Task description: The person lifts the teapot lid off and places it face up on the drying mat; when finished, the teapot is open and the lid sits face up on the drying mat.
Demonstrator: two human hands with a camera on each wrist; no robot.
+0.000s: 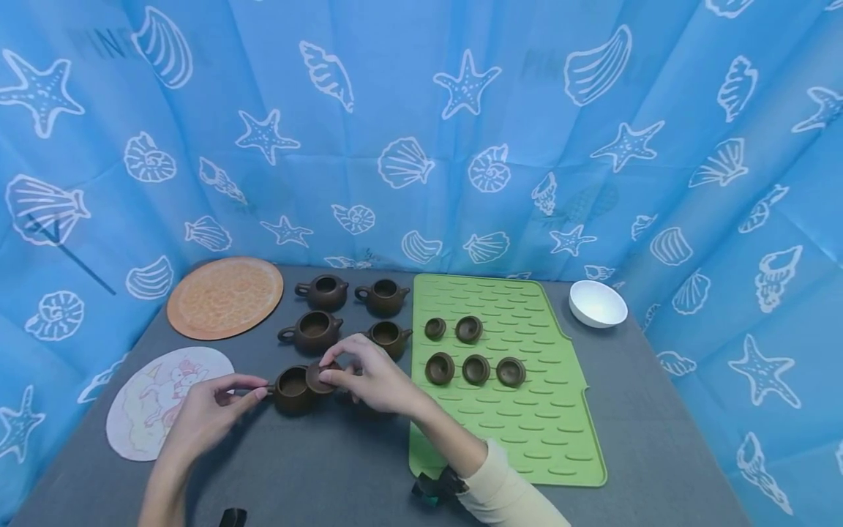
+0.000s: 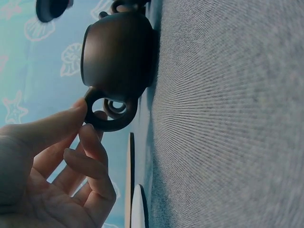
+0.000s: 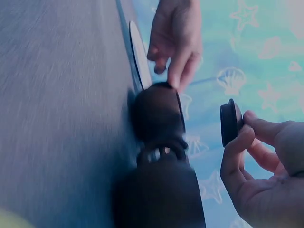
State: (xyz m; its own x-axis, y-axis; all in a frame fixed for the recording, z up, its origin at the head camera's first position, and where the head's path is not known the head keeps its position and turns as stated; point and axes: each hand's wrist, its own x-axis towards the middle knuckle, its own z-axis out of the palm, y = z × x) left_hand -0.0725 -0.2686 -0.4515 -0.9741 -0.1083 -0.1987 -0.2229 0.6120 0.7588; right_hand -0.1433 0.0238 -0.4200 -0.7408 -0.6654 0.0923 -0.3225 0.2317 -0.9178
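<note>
In the head view my left hand [image 1: 204, 413] pinches the handle of a small dark brown teapot [image 1: 293, 395] between thumb and fingers. The teapot stands upright on the table with its top uncovered. In the left wrist view the thumb lies against the handle loop [image 2: 111, 124]. My right hand [image 1: 372, 377] holds a round brown teapot lid [image 3: 231, 124] by its knob side, tilted and apart from the teapot. Beneath that hand another teapot [image 3: 159, 199] is mostly hidden in the head view. Behind stand several more lidless teapots [image 1: 313, 333].
A green mat [image 1: 500, 446] lies to the right, bearing several small hollow brown round pieces [image 1: 476, 369], lids or cups. Beyond it stands a white bowl [image 1: 597, 304]. At left lie an orange round mat [image 1: 224, 296] and a white printed one [image 1: 148, 410]. A blue curtain hangs behind.
</note>
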